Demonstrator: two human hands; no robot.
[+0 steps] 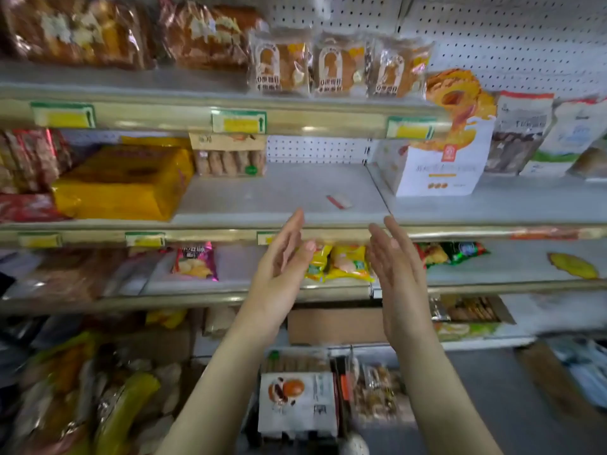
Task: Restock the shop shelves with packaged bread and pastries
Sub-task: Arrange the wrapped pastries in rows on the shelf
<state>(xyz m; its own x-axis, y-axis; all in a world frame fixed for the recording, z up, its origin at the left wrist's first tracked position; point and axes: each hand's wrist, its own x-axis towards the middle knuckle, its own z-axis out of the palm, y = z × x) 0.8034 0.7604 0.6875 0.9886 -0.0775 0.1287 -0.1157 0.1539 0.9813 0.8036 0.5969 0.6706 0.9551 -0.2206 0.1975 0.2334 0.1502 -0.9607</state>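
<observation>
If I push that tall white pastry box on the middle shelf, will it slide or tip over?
It probably tips if pushed high: the white pastry box stands upright, taller than it is wide. It looks like stiff cardboard, so it should hold its shape when lifted. The shelf looks smooth, so a low push likely slides it.

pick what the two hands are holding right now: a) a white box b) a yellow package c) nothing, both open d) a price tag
c: the left hand and right hand are raised with straight fingers, palms facing each other, gripping nothing, in front of the middle shelf.
</observation>
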